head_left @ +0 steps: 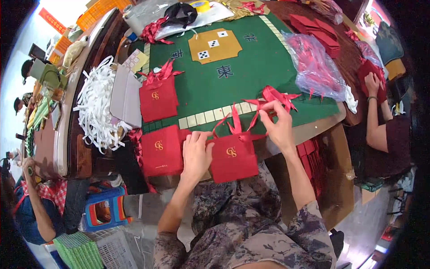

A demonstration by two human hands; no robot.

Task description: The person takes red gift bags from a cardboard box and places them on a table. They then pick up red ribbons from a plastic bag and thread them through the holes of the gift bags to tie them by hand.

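A red paper gift bag (234, 168) with a gold emblem hangs over the table's near edge, just in front of me. My left hand (195, 154) has its fingers closed at the bag's upper left corner. At the bag's upper right, the thumb and forefinger of my right hand (278, 125) pinch a red ribbon (255, 117) threaded at its top. Other ribbon ends stand up from the bag's mouth. Beyond my right hand lies a bunch of loose red ribbons (274, 95). Another red bag (162, 152) lies left of my left hand.
A stack of red bags (157, 101) with tied ribbons stands on the green mat (260, 58). White strips (101, 105) are heaped at left, beside a grey box (125, 95). At right are a plastic bag of red ribbons (313, 67) and a co-worker's arm (377, 130).
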